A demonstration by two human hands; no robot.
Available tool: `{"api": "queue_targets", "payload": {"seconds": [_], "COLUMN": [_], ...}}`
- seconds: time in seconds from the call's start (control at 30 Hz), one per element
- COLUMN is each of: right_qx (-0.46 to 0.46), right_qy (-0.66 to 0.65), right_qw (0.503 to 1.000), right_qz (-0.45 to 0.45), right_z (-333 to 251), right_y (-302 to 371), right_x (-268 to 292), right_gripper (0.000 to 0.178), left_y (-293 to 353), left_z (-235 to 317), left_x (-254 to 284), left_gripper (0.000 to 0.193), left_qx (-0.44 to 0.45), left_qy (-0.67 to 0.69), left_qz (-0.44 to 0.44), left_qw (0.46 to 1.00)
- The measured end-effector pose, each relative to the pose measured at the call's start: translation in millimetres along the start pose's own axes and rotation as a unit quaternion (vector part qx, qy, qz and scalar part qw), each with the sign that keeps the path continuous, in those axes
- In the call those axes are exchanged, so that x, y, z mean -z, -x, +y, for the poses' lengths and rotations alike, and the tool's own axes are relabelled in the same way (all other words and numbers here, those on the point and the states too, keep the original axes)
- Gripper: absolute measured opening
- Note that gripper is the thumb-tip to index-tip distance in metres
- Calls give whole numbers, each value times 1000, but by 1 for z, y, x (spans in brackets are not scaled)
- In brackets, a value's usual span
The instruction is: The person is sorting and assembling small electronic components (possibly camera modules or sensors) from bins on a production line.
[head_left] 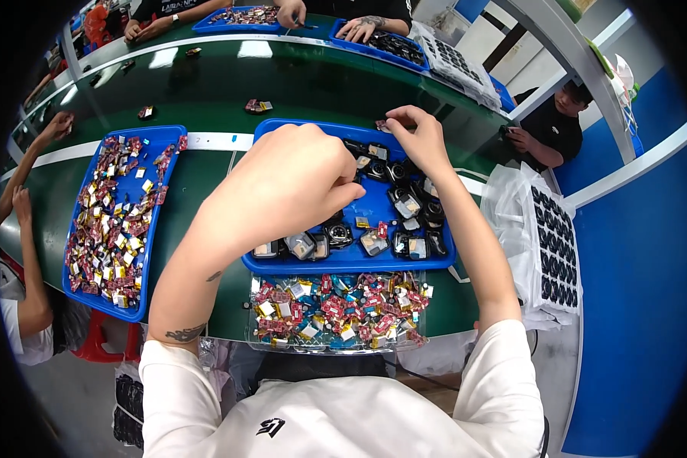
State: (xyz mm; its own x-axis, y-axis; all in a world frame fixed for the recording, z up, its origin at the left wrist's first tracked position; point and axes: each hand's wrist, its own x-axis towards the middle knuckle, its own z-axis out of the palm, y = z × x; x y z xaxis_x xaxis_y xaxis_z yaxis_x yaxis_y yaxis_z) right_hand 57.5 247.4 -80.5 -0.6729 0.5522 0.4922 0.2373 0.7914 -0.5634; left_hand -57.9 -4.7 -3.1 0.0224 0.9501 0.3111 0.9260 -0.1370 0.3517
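Left hand (301, 169) is curled over the blue tray (343, 266); its hold cannot be told. Near the tray's far edge, a red board (382, 126) appears pinched by the right hand (421, 139); it should be gripped lightly.

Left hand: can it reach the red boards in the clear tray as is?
Likely yes. The red boards lie uncovered in the clear tray, on the near side of the blue tray under the left hand; nothing visible blocks the way.
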Motion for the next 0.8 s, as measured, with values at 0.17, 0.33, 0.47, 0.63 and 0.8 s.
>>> {"api": "queue_targets", "payload": {"seconds": [0.17,0.33,0.47,0.63,0.8], "right_qx": [187,191,205,210,228], "right_qy": [-11,15,-12,-26,-85], "right_qw": [966,969,956,941,937], "right_qz": [-176,-159,-211,-263,-251], "right_z": [-63,-73,-96,-111,-103], "right_y": [89,138,171,182,176], "right_x": [29,40,39,25,20], "right_gripper": [13,12,21,29,21], "left_y": [5,2,-1,-2,-5], "left_z": [1,4,10,11,14], "left_x": [-11,-19,-20,-23,-23], "left_gripper": [36,39,36,35,35], "left_qx": [-57,-76,-63,-89,-118], "left_qy": [0,41,60,40,58], "left_qz": [-38,-91,-111,-113,-98], "left_qw": [998,992,990,989,986]}}
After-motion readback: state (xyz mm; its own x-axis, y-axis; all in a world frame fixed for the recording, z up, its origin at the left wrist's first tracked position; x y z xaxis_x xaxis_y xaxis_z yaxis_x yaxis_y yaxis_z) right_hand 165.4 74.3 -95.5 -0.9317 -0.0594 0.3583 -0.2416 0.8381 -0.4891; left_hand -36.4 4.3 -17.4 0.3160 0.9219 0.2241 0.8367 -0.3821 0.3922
